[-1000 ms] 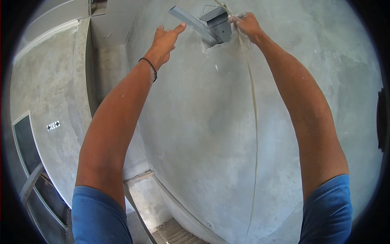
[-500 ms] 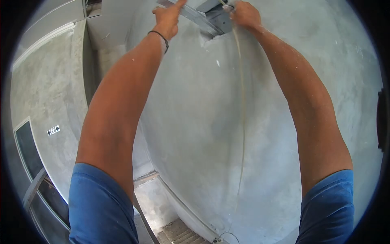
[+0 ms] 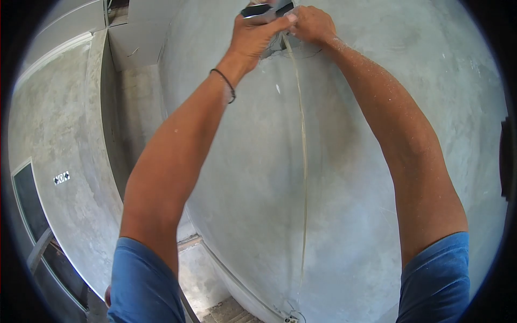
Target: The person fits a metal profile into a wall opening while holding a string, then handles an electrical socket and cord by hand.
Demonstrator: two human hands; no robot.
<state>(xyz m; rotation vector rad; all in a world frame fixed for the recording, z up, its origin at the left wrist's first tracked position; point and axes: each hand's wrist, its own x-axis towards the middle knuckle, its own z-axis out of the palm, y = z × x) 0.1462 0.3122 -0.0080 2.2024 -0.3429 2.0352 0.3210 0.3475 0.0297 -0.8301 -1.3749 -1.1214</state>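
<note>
Both my arms reach up to a rough hole (image 3: 273, 47) near the top of a grey cement wall (image 3: 344, 161). My left hand (image 3: 257, 33), with a black band on its wrist, is closed around a grey metal channel (image 3: 254, 9) that sticks out of the hole. My right hand (image 3: 311, 23) is beside it, fingers pinched on a thin pale cord (image 3: 302, 161). The cord hangs straight down the wall from my hands to a small coil (image 3: 293, 316) at the bottom edge. The inside of the hole is hidden behind my hands.
A wall corner and a recess (image 3: 134, 107) lie to the left. A dark window frame (image 3: 32, 215) is at the far left, with a small marked plate (image 3: 61, 177) on the wall beside it. Steps (image 3: 226, 311) show far below.
My left hand has moved right from an open reach and closed on the metal channel beside my right hand. The cord now hangs straighter down the wall. The view has shifted right.
</note>
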